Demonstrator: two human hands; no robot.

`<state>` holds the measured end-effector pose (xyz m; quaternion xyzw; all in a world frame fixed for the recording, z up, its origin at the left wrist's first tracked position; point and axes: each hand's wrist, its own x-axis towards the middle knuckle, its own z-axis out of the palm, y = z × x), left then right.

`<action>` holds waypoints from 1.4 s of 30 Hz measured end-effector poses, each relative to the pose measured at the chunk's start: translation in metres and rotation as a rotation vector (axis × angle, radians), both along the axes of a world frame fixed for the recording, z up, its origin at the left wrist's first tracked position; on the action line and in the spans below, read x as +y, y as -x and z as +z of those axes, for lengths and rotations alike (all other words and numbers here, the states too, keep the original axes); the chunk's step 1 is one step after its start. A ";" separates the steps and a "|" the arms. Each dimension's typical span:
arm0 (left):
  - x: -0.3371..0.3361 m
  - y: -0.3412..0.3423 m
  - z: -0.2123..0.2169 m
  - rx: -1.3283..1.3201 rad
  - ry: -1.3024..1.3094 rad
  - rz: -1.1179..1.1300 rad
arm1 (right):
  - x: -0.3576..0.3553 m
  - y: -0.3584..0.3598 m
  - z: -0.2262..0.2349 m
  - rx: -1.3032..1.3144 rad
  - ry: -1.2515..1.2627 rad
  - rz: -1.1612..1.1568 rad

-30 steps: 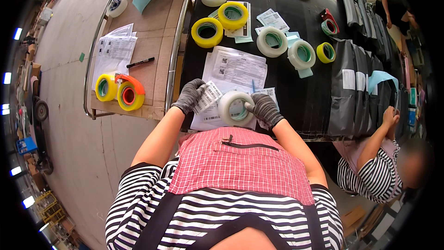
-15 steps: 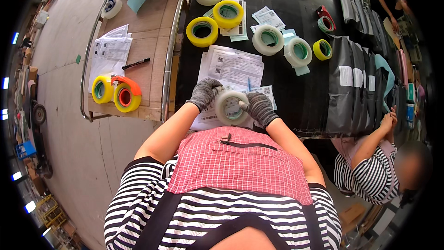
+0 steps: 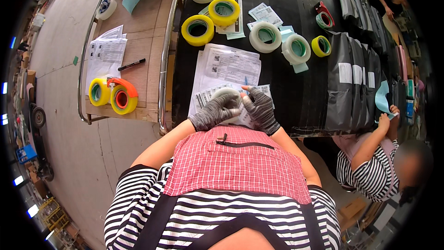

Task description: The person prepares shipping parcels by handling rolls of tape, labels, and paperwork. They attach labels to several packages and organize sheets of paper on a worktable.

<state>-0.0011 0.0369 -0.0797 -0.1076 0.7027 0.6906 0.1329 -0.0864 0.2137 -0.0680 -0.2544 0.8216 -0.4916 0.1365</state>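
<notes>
In front of my apron a roll of clear packing tape [image 3: 225, 91] is tilted, seen nearly edge-on. My left hand [image 3: 212, 115], in a grey knitted glove, is closed round its near side and covers much of it. My right hand [image 3: 260, 110], gloved the same way with bare fingertips, is at the roll's right side. Its thumb and forefinger are bent close together; whether they pinch a tape end is too fine to see. Below both hands lie shipping labels [image 3: 203, 98] and printed sheets [image 3: 231, 67] on the black table [image 3: 296, 106].
Several tape rolls lie farther back, including a yellow roll [image 3: 198, 31] and a clear roll [image 3: 265, 37]. Grey parcels [image 3: 342, 83] line the right. A metal-railed cart [image 3: 152, 41] on the left holds papers, a marker [image 3: 132, 64] and an orange tape dispenser [image 3: 124, 93]. A co-worker [image 3: 365, 166] handles blue strip at right.
The roll has tipped from showing its round face to nearly edge-on. My left hand has moved down round its near side. My right thumb has left the roll's centre, and the forefinger has lifted.
</notes>
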 end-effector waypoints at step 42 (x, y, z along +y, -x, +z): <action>-0.023 0.001 -0.053 -0.212 0.002 0.019 | 0.008 0.000 -0.044 -0.382 -0.259 0.102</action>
